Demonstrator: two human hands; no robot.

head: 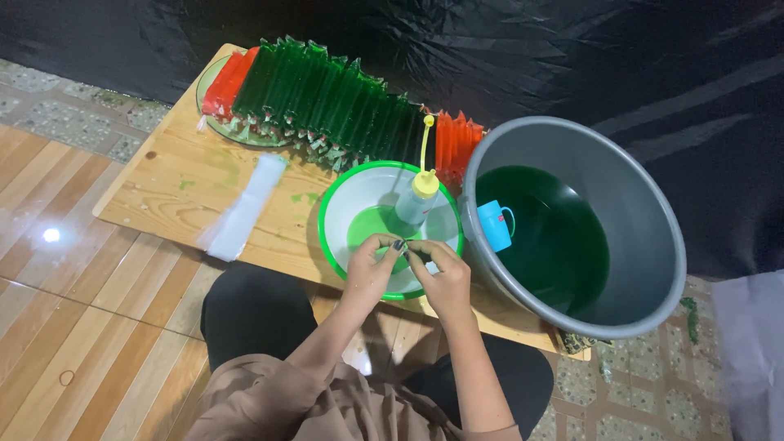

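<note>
Head view: grey tub (645,237) holds green liquid, blue cup (494,224) floating

On the low wooden worktop (175,184), the green-rimmed white bowl (343,196) sits left of the large grey plastic basin (637,204). A yellow-capped squeeze bottle (415,198) stands in the bowl, a blue plastic cup (494,224) in the basin. Behind both lies a row of filled plastic tubes (327,102).
</note>
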